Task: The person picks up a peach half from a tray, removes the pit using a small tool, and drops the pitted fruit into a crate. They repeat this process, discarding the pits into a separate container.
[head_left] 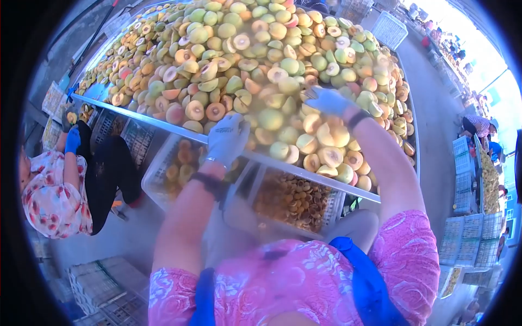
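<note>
A large heap of halved and whole yellow-green fruit covers a metal-edged table. My left hand, in a pale glove, is at the near edge of the table with its fingers curled; what they hold, if anything, is hidden. Farther right, my right hand, also gloved, reaches into the heap with its fingers pointing left over the fruit; whether it grips a piece is too blurred to tell. Below the table edge are a crate of fruit on the left and a crate of small brown pits or halves.
At the left sits a co-worker with a blue glove. Stacked crates stand at lower left, and more crates at the right. A white basket touches the table's far right corner. Other people work in the distance.
</note>
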A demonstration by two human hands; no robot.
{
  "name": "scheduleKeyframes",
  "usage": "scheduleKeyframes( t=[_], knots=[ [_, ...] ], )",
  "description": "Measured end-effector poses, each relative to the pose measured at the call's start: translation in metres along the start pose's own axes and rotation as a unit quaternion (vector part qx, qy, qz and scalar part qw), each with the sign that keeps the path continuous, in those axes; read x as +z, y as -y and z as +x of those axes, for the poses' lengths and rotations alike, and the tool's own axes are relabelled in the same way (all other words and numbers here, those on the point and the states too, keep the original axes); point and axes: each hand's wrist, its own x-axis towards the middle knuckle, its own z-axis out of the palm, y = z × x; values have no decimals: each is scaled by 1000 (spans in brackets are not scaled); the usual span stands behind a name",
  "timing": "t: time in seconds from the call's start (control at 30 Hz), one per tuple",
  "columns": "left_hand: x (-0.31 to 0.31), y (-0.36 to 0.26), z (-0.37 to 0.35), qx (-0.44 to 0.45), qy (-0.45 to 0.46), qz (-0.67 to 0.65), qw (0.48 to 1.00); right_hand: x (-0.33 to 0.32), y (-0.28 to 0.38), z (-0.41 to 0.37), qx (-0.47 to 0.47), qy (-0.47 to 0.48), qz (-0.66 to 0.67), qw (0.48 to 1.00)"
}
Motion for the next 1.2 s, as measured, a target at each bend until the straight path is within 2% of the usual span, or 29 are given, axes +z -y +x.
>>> scheduleKeyframes(
  t=[0.07,0.1,0.13,0.2,0.23,0.27,0.33,0.4,0.47,0.5,0.53,0.57,0.6,0.63,0.67,0.7,0.73,0.77,0.8,0.83,0.87,0.9,0.93,1.0,1.03,1.07,1.13,1.17,1.2],
  knots=[
    [3,4,0,10,-3,1,1000,-25,28,-13,-52,10,-90,995],
    [5,6,0,8,2,7,1000,-67,57,-5,124,63,126,982],
    [5,7,0,6,0,9,1000,-66,56,8,122,62,126,983],
    [6,6,-1,16,-15,1,1000,-63,46,36,268,-38,175,947],
    [8,8,0,26,-23,2,999,-66,44,50,191,-109,133,966],
    [8,9,0,28,-25,10,999,-68,45,68,188,-117,135,966],
    [5,6,0,21,-16,8,1000,-63,43,106,270,-140,144,942],
    [5,6,-1,31,-21,17,999,-28,30,138,295,-129,99,941],
    [5,8,1,60,-21,-10,998,-6,15,154,201,-89,-21,975],
    [2,7,3,52,10,-10,999,-7,13,157,176,-72,-52,980],
    [-4,5,3,37,41,-5,998,-10,10,164,204,-17,-27,978],
    [-14,4,6,37,95,-13,995,-40,31,144,189,-28,-26,981],
    [-8,7,7,26,86,-18,996,-9,11,143,184,-102,-41,977],
    [1,9,6,2,55,-12,998,-17,15,134,231,-74,-12,970],
    [-2,6,4,24,-10,-41,999,-9,13,122,230,-41,-50,971],
    [-6,4,4,15,-5,-38,999,39,-29,120,162,-6,-81,983],
    [-7,2,3,7,3,-41,999,19,-9,99,133,-68,-27,988],
    [-8,2,0,4,-2,-37,999,59,-37,91,110,-91,-123,982],
    [-9,2,-1,4,-6,-37,999,-13,22,84,323,-17,104,940],
    [-5,4,-2,13,-8,-31,999,3,15,82,396,-20,109,911],
    [-5,6,-5,22,-9,-28,999,1,25,75,396,-76,90,911],
    [-14,3,-8,11,27,-35,999,-8,38,70,394,-96,78,911],
    [-18,4,-12,10,19,-33,999,-20,51,66,393,-117,65,910],
    [-19,7,-24,48,11,-30,998,-21,52,51,385,-121,98,910],
    [-21,10,-30,41,42,-57,997,-21,49,41,379,-123,134,907],
    [-23,12,-34,43,33,-57,997,-21,47,28,376,-128,127,909],
    [-28,10,-43,42,43,-151,987,-26,53,-1,361,-160,144,908],
    [-31,5,-47,44,36,-153,987,-33,58,-12,359,-163,137,909],
    [-36,-4,-53,-29,58,-318,946,-57,85,-23,367,-192,170,894]
  ],
)
